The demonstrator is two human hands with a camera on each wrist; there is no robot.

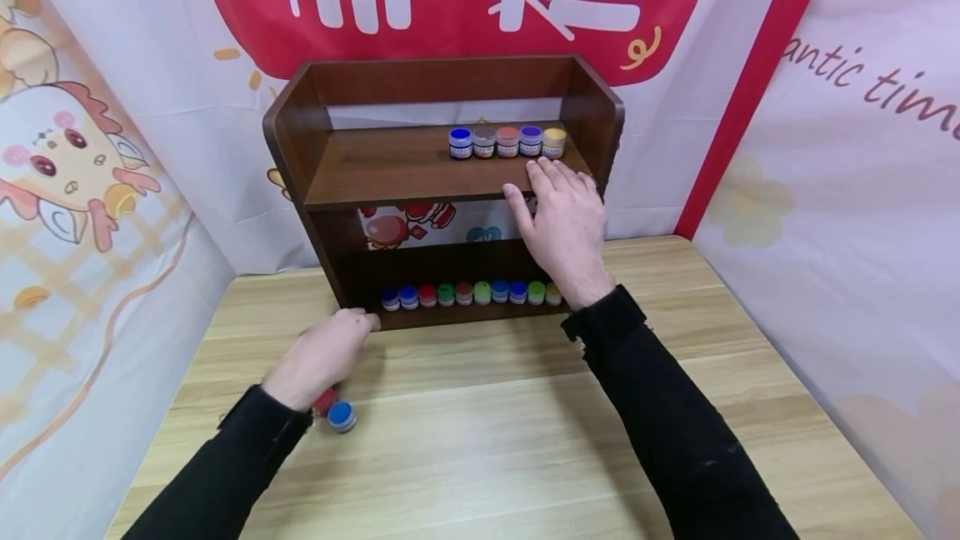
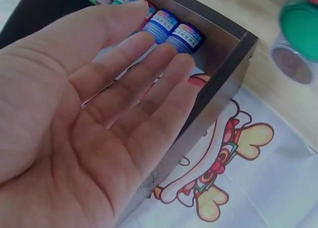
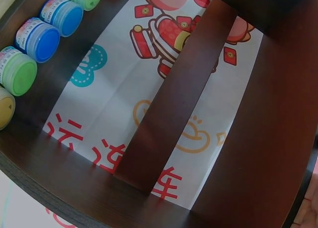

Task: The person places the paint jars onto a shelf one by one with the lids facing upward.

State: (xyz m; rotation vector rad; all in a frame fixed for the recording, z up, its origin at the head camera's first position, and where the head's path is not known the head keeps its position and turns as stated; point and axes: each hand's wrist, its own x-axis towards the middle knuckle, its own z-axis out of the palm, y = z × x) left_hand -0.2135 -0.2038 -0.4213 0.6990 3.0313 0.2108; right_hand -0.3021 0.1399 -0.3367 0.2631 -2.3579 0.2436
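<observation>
My left hand [image 1: 322, 357] hovers by the lower left front corner of a dark brown wooden shelf [image 1: 420, 182]. In the left wrist view its fingers are loosely extended with nothing in them. Just behind its wrist stand a blue-lidded paint jar [image 1: 341, 417] and a partly covered red one [image 1: 324, 401]; a green-lidded jar [image 2: 303, 32] shows in the left wrist view. My right hand [image 1: 566, 227] reaches over the front edge of the upper board, its fingertips just in front of a yellow paint jar [image 1: 553, 143] at the right end of a row.
Several paint jars [image 1: 507, 142] line the upper board's right half. A longer row of paint jars [image 1: 482, 292] stands on the bottom board, its right end behind my right wrist. The shelf sits on a light wooden table [image 1: 480, 440], with printed cloth [image 1: 825, 148] around it.
</observation>
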